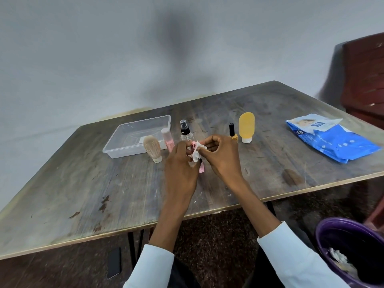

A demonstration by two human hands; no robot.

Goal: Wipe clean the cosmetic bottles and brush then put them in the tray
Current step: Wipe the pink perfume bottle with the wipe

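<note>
A worn wooden table [83,183] is seen, with a clear plastic tray [124,150] on it that holds nothing. A purple bin [324,242] at the lower right contains crumpled wipes. A small pink bottle [201,168] is gripped by the curled fingers of the left hand [180,163] above the table, and a white wipe [197,151] is pinched against it by the right hand [222,156].

table [270,121]: worn, scratched matt wood under both hands | tray [133,151]: clear glossy plastic, beyond left hand [180,163] | spray bottle [185,133]: clear, black cap, just beyond the hands | wipes pack [336,140]: shiny blue film, far right of right hand [222,156]
</note>
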